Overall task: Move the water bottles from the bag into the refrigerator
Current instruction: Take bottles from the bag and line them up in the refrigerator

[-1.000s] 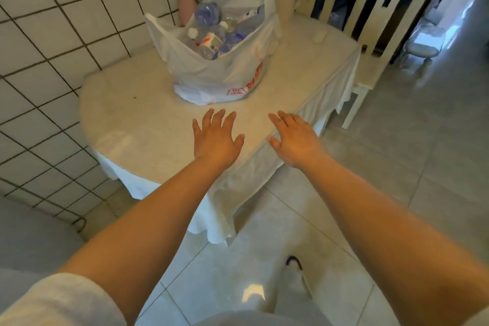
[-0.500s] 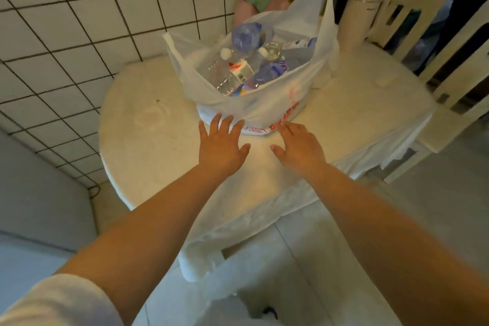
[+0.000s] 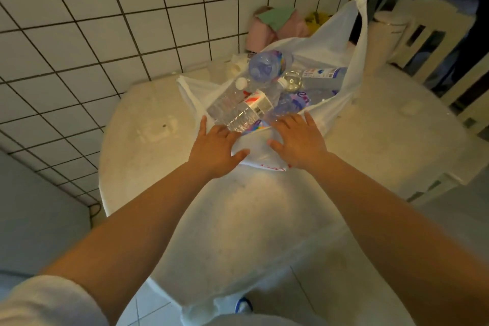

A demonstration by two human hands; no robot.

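Head view: the water bottles (image 3: 254,108) lie piled in the open white plastic bag (image 3: 341,34), which sits on the round table (image 3: 238,219) against the tiled wall (image 3: 105,21). At least five or six clear bottles show, lying crosswise; the nearest one has a white label with a red mark and a barcode, and others carry purple-blue labels. No brand is readable. Red print on the bag's front is too blurred to read.

The left hand (image 3: 214,151) rests flat on the near rim of the bag, fingers straight and spread, fingertips at the nearest bottle, gripping nothing. The right hand (image 3: 299,140) lies just beside it on the bag's front, fingers also straight and apart, nothing held.

Progress: looks like the very start. No bottle is lifted out, and the refrigerator is not in view. All bottles seem left to move; likely next is grabbing the top ones.

Around: a pink and green bundle (image 3: 275,24) behind the bag, a white cylinder container (image 3: 386,34) beside it, white chairs (image 3: 428,32) at the right.
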